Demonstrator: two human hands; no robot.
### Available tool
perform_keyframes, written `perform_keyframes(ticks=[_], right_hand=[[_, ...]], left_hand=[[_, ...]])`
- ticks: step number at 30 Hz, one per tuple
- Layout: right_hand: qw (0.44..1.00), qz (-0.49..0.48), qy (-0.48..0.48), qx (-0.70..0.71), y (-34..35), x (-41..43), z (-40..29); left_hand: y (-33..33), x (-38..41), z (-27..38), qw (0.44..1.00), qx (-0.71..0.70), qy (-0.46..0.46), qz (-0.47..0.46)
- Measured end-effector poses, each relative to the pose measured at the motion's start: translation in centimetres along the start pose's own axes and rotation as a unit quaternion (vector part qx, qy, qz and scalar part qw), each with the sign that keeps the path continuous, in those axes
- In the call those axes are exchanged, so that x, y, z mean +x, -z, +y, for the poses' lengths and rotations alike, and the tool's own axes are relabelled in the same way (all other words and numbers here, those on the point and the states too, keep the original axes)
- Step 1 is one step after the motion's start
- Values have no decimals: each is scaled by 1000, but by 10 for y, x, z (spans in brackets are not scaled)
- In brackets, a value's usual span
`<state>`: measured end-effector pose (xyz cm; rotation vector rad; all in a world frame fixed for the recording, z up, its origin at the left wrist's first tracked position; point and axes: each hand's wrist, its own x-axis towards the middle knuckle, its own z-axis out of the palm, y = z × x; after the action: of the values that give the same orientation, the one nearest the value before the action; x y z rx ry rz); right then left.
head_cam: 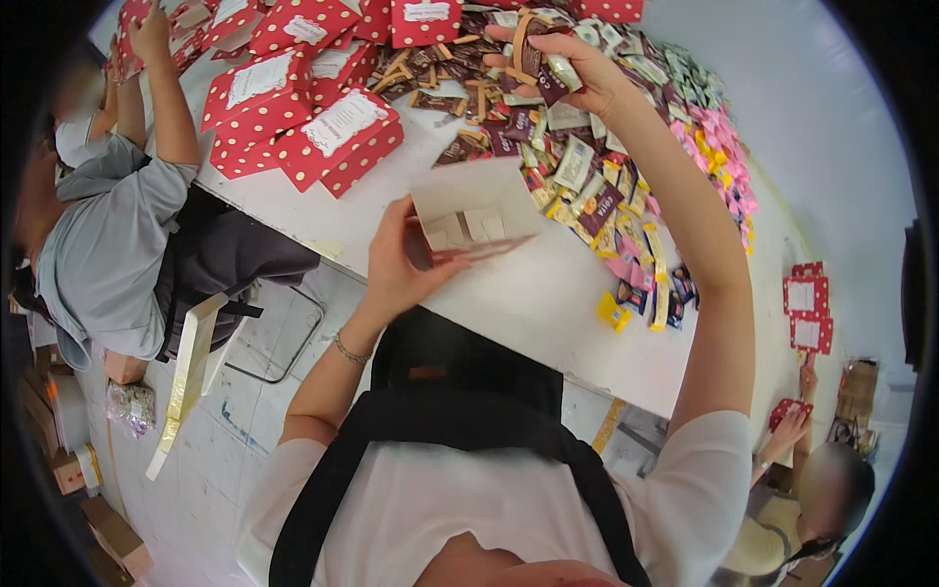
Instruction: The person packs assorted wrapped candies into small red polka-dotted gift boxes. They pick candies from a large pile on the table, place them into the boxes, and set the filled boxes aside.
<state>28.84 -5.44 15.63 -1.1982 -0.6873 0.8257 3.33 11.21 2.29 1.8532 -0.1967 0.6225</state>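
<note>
My left hand [411, 257] grips an open cardboard box [477, 209] near the table's front edge; its pale inside and folded flaps show, and I see no sweets in it. Up at the far side of the table, my right hand [565, 70] holds several small wrapped packets [539, 55], brown ones with tan edges among them. Beneath and around that hand spreads a heap of brown, cream and red packets [513, 132]. Closer to me lie yellow and cream sticks [631, 220], while pink packets [722, 158] and pale green packets [689, 70] are piled at the back right.
Red polka-dot boxes [337, 139] with white labels are stacked left of the heap on the white table [484, 308]. A co-worker [117, 242] sits at the left, another [814, 499] at the lower right near more dotted boxes [807, 308]. A chair [191, 367] stands at the left.
</note>
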Motion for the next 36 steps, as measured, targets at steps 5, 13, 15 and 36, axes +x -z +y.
perform_keyframes(ticks=[5, 13, 15, 36], right_hand=[[999, 19, 21, 46, -24, -60, -12], [575, 39, 303, -759, -121, -154, 14], [584, 30, 291, -758, -122, -163, 19], [583, 283, -24, -761, 300, -66, -73]], left_hand=[[-10, 2, 17, 1000, -3, 27, -1], [-48, -10, 58, 997, 24, 18, -64], [-60, -17, 53, 997, 1, 21, -78], [-52, -28, 23, 994, 96, 38, -42]])
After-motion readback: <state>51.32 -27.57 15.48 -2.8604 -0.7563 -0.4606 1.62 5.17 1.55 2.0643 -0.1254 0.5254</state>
